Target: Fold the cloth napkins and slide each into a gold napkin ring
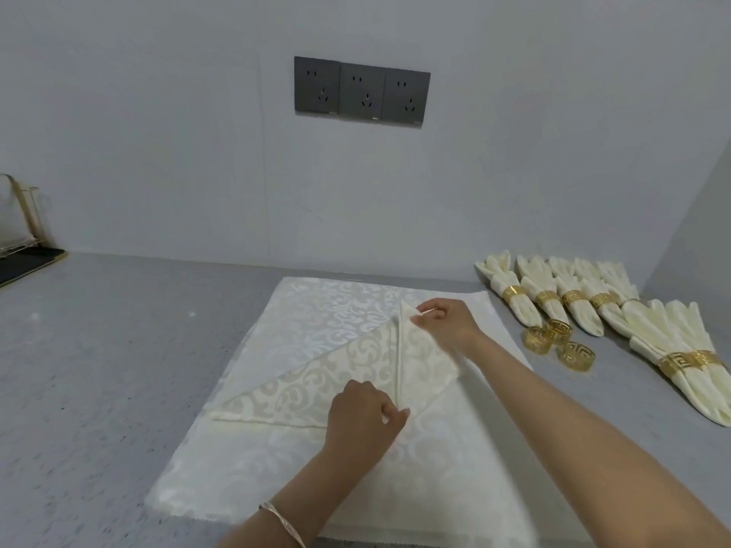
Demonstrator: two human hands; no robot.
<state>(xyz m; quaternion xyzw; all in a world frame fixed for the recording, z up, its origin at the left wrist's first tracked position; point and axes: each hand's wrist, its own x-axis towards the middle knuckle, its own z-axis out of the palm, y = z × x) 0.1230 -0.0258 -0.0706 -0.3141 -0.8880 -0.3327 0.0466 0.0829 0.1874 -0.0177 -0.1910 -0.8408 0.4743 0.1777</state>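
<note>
A cream patterned napkin [312,385], folded into a triangle, lies on top of a stack of flat napkins [245,460]. My right hand [445,320] pinches the napkin's far corner, which is folded over toward the middle. My left hand [364,415] pinches the near point of the fold and holds it down. Three loose gold napkin rings [555,340] stand on the counter to the right of the stack. Behind and beside them lie several finished napkins in gold rings [550,300], with more of the same [680,357] at the far right.
The grey speckled counter [99,369] runs back to a pale wall with a triple socket panel [360,91]. A dark tray with a gold wire rack [23,255] stands at the far left. A side wall closes the counter on the right.
</note>
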